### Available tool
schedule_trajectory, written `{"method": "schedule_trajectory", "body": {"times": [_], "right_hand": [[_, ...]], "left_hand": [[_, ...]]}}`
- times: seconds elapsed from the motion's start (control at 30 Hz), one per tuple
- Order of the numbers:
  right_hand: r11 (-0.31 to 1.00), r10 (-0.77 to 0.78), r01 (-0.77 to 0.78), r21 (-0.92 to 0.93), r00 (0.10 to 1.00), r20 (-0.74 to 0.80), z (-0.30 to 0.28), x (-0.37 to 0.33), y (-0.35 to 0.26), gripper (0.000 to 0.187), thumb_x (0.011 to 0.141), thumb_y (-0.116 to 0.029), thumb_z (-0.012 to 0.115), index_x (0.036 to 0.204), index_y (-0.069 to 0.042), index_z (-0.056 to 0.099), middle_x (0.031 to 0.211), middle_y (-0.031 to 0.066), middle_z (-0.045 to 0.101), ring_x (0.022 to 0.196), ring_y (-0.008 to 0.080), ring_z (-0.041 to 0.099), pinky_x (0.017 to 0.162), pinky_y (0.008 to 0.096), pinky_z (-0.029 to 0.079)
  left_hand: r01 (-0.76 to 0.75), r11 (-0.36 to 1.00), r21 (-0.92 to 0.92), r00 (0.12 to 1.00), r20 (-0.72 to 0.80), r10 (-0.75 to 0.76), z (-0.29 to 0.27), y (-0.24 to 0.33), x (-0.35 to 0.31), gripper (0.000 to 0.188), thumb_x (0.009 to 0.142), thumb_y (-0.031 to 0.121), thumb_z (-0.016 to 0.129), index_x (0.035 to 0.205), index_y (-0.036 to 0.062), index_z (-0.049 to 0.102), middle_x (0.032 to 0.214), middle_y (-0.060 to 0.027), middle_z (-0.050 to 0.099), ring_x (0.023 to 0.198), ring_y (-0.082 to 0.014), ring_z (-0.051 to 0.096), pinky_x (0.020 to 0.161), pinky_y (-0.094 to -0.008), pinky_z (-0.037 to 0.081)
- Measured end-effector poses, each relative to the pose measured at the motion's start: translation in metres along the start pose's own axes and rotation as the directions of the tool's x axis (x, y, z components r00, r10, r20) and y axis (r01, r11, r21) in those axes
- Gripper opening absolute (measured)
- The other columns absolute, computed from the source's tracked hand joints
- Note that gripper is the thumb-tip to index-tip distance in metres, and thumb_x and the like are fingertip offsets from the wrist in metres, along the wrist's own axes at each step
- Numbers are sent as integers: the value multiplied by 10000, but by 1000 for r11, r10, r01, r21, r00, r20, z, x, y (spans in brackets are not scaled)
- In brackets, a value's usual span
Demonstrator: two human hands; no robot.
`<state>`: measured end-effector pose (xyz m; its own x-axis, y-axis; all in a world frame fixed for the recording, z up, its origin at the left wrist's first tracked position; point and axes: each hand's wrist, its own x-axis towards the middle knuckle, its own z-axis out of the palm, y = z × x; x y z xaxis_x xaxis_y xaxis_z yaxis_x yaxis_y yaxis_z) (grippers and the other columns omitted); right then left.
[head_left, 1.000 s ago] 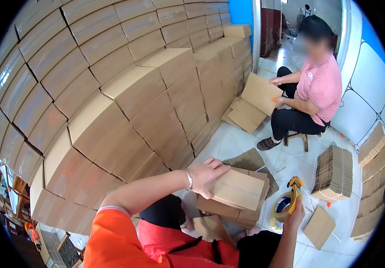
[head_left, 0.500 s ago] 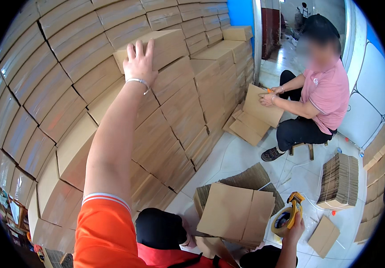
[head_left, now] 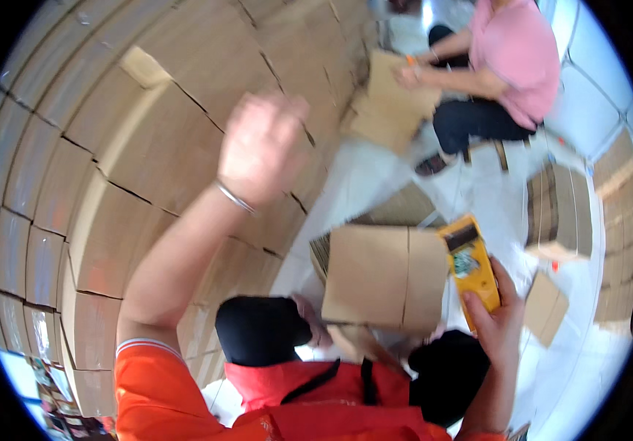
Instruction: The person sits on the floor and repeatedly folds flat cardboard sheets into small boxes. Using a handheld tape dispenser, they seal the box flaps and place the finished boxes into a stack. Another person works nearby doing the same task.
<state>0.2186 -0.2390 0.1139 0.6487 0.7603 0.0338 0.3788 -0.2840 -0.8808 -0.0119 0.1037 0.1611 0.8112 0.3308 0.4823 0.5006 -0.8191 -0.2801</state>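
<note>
My left hand [head_left: 261, 151], blurred by motion, is in the air in front of the stacked cartons [head_left: 140, 242]; its fingers look loosely apart and nothing shows in them. At the right, my right hand [head_left: 498, 320] is closed around a yellow tape dispenser [head_left: 470, 268], thumb on its near side. The dispenser is held beside a flat cardboard sheet [head_left: 368, 272] that lies on a pile in front of my knees. More flattened cardboard [head_left: 397, 209] is stacked just behind that sheet.
A tall wall of cartons runs along the left. At the far right, a person in a pink shirt [head_left: 515, 62] sits on a stool handling a cardboard piece [head_left: 393, 88]. A strapped cardboard bundle [head_left: 562, 209] and a loose sheet [head_left: 546, 309] are on the white floor.
My left hand has come off the carton on top of the stack and moved down and toward me. My right hand has raised and turned the dispenser. The view has tilted down.
</note>
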Motion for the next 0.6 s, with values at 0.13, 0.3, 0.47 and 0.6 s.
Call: {"method": "schedule_trajectory", "body": {"times": [0.13,0.3,0.47,0.6], "right_hand": [[592,-341,649,-478,739,581,-33,-21,-126,697,652,-320,817,1247,-11,629,604,61,574,473,230,517,566,380,433],[305,-363,815,-493,578,731,-26,-41,-173,606,661,-327,792,1170,-22,667,577,10,513,455,170,494,585,341,447],[284,-438,880,-382,473,764,-10,-32,-159,553,715,-305,753,1186,-29,662,647,12,535,513,158,512,600,329,462],[333,-451,882,-334,460,765,-5,-20,-147,512,759,-288,721,1200,-35,657,704,14,552,558,149,526,612,319,474]], "left_hand": [[85,952,-294,827,554,98,88,135,-95,931,699,419,778,1467,70,383,1483,-192,377,1406,-349,320,1163,-489,241],[249,930,-270,541,835,97,147,218,-84,1206,664,536,805,1534,12,155,1593,-177,181,1506,-312,108,1207,-489,114],[355,912,-206,587,808,-46,170,215,-85,1403,517,577,891,1526,-29,129,1569,-164,240,1487,-321,165,1203,-518,144],[317,939,-132,541,838,-64,188,206,-82,1077,738,480,762,1507,-14,192,1496,-157,324,1430,-306,272,1199,-511,160]]}}
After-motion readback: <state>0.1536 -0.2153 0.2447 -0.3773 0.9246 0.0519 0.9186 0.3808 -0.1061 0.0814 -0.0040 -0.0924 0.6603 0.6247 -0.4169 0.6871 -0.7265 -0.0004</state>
